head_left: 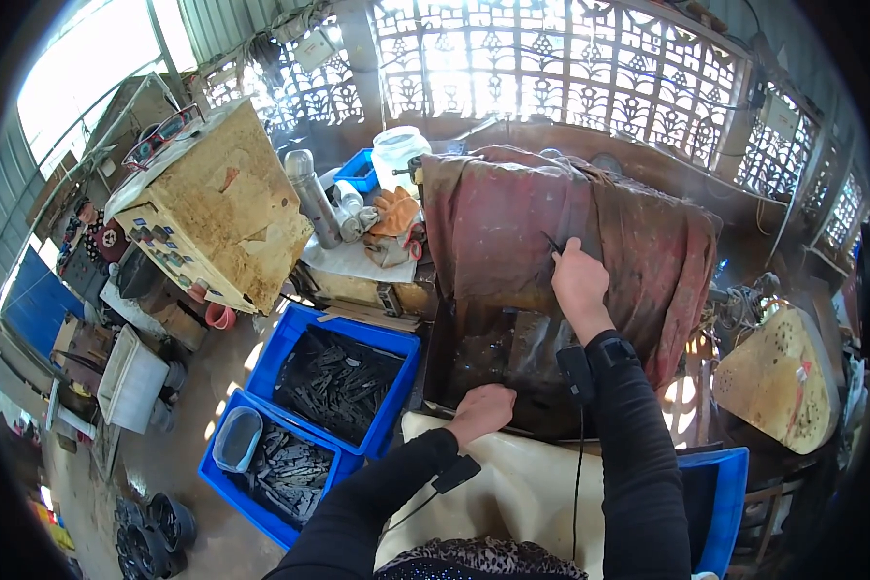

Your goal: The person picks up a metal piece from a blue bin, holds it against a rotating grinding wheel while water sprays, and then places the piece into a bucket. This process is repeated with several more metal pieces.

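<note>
In front of me a box-like machine is draped with a stained reddish-brown cloth (507, 227). Below the cloth is its wet, dark open tray (478, 353). My right hand (582, 285) is raised before the cloth, fingers closed on a small thin dark strip (551, 242) that sticks out toward the upper left. At the tray's near edge is my left hand (483, 411), its fingers curled closed; what they hold, if anything, is hidden. A cream-coloured sheet (522, 483) lies between my forearms, in front of my body.
Two blue crates (411, 377) of dark strips (333, 387) stand at my left, with a clear tub (237, 440) in the nearer one. Orange gloves (393, 211) and a steel flask (311, 198) lie beyond. A stained cabinet (222, 193) stands far left, another blue bin (730, 503) right.
</note>
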{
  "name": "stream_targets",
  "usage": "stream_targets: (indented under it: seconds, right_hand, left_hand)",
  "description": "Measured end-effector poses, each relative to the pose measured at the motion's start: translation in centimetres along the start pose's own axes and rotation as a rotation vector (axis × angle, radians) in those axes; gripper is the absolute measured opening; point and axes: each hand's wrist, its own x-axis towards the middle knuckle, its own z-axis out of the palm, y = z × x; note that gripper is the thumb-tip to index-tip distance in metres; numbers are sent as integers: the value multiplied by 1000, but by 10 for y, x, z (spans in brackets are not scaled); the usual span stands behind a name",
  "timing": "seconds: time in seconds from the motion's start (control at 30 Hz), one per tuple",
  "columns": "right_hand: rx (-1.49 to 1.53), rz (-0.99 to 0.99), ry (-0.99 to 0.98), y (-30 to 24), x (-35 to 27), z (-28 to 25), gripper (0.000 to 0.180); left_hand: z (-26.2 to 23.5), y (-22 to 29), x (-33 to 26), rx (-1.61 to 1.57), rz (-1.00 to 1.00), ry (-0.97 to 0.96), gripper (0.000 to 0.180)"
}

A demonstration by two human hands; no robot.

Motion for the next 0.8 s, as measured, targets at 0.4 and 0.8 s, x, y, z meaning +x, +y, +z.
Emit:
stream_targets:
  seconds: [0.4,0.8]
  right_hand:
    - [7,-1,16,-1,-1,-2,28]
    - [11,13,-5,-3,3,-3,28]
  left_hand:
    - [1,0,0,9,12,4,19]
    - [-5,1,2,4,-9,1,21]
